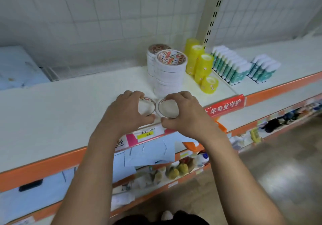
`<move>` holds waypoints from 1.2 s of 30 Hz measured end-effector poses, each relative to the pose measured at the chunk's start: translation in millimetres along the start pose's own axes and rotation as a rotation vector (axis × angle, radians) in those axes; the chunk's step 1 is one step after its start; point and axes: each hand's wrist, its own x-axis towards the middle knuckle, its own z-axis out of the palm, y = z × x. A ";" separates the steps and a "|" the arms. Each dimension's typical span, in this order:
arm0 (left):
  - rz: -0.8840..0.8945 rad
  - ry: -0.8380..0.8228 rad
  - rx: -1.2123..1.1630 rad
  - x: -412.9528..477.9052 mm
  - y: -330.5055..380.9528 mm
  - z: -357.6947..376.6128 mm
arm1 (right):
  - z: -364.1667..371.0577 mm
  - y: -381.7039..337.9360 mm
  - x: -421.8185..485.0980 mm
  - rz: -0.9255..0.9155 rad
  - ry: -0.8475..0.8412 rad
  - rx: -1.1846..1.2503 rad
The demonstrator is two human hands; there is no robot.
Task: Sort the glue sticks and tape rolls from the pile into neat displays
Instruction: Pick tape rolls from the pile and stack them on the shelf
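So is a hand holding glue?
No, the left hand and right hand each hold a tape roll; glue sticks stand on the shelf.

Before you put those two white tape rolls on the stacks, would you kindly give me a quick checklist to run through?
1. Left hand grips the first white roll: ok.
2. Right hand grips the second white roll: ok.
3. Top of the front white stack is bare: ok.
4. Yellow rolls stand beside that stack, not on it: ok.
5. Glue sticks stand in rows: ok.
6. Any pile left to sort: cannot tell, out of view.
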 end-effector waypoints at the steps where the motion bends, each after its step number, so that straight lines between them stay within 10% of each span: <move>1: -0.012 -0.011 -0.008 -0.1 5.0 3.5 | -3.1 6.7 -0.1 -0.009 -0.010 0.005; 18: -0.038 0.101 -0.011 37.3 39.0 -73.8 | -99.2 -2.2 51.5 -0.200 0.162 -0.013; 36: -0.150 0.067 0.157 73.9 56.4 -97.2 | -88.4 11.1 134.1 -0.323 -0.092 0.146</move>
